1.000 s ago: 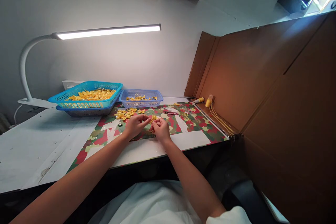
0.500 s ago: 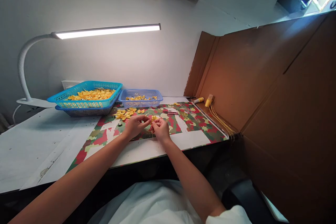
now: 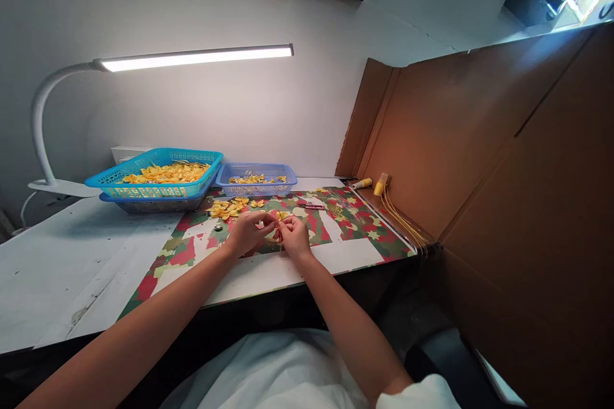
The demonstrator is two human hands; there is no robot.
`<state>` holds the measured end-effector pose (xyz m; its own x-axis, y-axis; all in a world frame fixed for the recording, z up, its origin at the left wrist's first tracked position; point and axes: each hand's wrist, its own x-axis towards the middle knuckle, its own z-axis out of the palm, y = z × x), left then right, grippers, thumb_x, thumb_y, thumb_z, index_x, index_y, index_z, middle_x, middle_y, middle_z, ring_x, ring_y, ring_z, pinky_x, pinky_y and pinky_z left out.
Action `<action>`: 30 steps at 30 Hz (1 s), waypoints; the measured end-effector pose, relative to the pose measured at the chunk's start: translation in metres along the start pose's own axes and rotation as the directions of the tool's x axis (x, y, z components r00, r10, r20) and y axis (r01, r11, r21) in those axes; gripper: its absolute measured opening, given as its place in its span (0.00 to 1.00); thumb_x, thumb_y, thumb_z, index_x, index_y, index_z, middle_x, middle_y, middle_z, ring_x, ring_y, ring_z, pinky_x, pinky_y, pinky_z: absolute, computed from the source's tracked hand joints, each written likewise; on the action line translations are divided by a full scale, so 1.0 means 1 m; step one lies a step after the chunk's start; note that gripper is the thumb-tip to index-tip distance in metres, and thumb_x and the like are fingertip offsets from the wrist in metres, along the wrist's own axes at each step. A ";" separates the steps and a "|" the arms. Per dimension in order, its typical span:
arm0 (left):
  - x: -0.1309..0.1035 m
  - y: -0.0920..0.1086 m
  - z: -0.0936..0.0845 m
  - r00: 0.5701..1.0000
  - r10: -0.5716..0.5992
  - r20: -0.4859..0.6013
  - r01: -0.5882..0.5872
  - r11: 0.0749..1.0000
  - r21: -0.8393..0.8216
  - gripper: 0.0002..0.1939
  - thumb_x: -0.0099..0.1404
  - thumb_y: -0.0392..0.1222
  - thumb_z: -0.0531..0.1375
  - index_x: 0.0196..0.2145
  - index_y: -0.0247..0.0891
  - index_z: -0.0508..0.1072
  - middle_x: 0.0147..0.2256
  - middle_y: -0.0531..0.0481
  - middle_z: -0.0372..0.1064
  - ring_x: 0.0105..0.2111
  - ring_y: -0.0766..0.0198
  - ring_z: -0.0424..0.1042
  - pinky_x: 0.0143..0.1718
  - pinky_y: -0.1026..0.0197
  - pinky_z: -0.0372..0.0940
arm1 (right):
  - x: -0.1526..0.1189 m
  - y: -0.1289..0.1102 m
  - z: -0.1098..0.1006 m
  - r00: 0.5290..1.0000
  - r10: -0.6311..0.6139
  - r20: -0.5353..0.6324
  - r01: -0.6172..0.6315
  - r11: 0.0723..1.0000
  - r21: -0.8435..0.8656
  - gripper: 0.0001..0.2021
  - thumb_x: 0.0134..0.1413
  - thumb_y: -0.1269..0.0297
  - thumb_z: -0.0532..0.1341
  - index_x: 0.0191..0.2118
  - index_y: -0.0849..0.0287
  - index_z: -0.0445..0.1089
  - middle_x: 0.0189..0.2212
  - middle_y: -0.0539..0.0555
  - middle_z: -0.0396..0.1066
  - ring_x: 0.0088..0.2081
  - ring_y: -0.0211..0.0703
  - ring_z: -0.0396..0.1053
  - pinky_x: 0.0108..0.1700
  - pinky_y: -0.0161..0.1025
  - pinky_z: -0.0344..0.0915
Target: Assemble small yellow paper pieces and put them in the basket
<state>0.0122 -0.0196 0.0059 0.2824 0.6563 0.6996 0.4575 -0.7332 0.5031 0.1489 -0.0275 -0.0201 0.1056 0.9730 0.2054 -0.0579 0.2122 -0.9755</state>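
My left hand (image 3: 248,231) and my right hand (image 3: 294,236) meet over the red, green and white patterned mat (image 3: 336,227). Between their fingertips they pinch a small yellow bow (image 3: 279,216) with a thin gold thread hanging from it. A loose pile of yellow bows (image 3: 228,207) lies on the mat just beyond my left hand. Both forearms reach in from the bottom of the view.
A turquoise basket (image 3: 158,183) full of yellow bows stands at the back left, a smaller blue basket (image 3: 256,180) beside it. A bundle of gold threads (image 3: 401,218) and a yellow spool (image 3: 361,183) lie along the cardboard wall (image 3: 480,160) on the right. A white desk lamp (image 3: 192,57) hangs overhead.
Both hands stay in the same spot; only the fingers have shifted slightly around the small yellow bow.
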 end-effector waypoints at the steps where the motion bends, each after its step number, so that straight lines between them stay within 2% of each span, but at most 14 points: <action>1: 0.000 0.000 0.000 1.000 -0.001 -0.013 0.002 1.000 0.007 0.10 0.60 0.44 0.59 0.26 0.38 0.75 0.24 0.54 0.75 0.24 0.68 0.69 0.29 0.66 0.62 | 0.000 0.000 0.000 1.000 0.004 0.005 -0.004 1.000 0.008 0.13 0.48 0.56 0.62 0.26 0.58 0.60 0.14 0.46 0.68 0.15 0.32 0.60 0.21 0.29 0.58; 5: 0.000 -0.002 0.001 0.998 -0.020 -0.054 0.023 0.998 0.050 0.09 0.60 0.44 0.60 0.26 0.38 0.74 0.24 0.53 0.74 0.24 0.67 0.69 0.29 0.66 0.62 | -0.001 0.000 0.000 1.000 0.006 0.022 -0.006 1.000 -0.009 0.11 0.50 0.58 0.61 0.27 0.58 0.61 0.16 0.46 0.69 0.16 0.33 0.62 0.22 0.30 0.59; 9: 0.000 -0.002 0.000 0.998 -0.033 -0.052 0.038 0.994 0.106 0.09 0.58 0.45 0.60 0.26 0.38 0.74 0.24 0.53 0.73 0.25 0.65 0.69 0.30 0.64 0.61 | -0.006 -0.005 -0.001 0.997 -0.072 0.011 0.072 0.991 -0.116 0.08 0.52 0.62 0.59 0.28 0.58 0.61 0.18 0.47 0.70 0.18 0.35 0.65 0.24 0.31 0.61; 16: 0.004 -0.001 -0.008 0.994 -0.088 0.070 0.083 0.993 0.081 0.12 0.60 0.49 0.59 0.29 0.37 0.76 0.26 0.52 0.73 0.27 0.65 0.69 0.29 0.65 0.60 | -0.012 -0.011 -0.003 0.984 -0.174 0.046 0.180 0.943 -0.279 0.05 0.55 0.65 0.56 0.29 0.57 0.62 0.20 0.49 0.72 0.23 0.38 0.69 0.29 0.33 0.63; 25: 0.007 -0.007 -0.014 0.991 -0.051 0.127 0.039 0.995 0.097 0.11 0.58 0.48 0.59 0.30 0.38 0.75 0.26 0.53 0.73 0.27 0.65 0.69 0.29 0.65 0.60 | -0.011 -0.009 -0.004 0.980 -0.184 0.082 0.201 0.921 -0.334 0.03 0.55 0.67 0.55 0.31 0.57 0.63 0.23 0.50 0.73 0.25 0.40 0.71 0.31 0.35 0.65; 30: 0.006 -0.009 -0.013 0.994 -0.029 0.104 0.015 0.991 0.137 0.10 0.57 0.47 0.59 0.30 0.39 0.75 0.27 0.52 0.73 0.27 0.65 0.69 0.28 0.65 0.60 | -0.011 -0.008 -0.004 0.977 -0.189 0.103 0.212 0.924 -0.319 0.03 0.55 0.68 0.54 0.32 0.57 0.63 0.23 0.50 0.73 0.27 0.40 0.72 0.32 0.35 0.66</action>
<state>-0.0012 -0.0117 0.0124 0.3555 0.6923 0.6279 0.5724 -0.6924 0.4393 0.1518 -0.0402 -0.0153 0.0116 0.9195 0.3929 0.2860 0.3735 -0.8824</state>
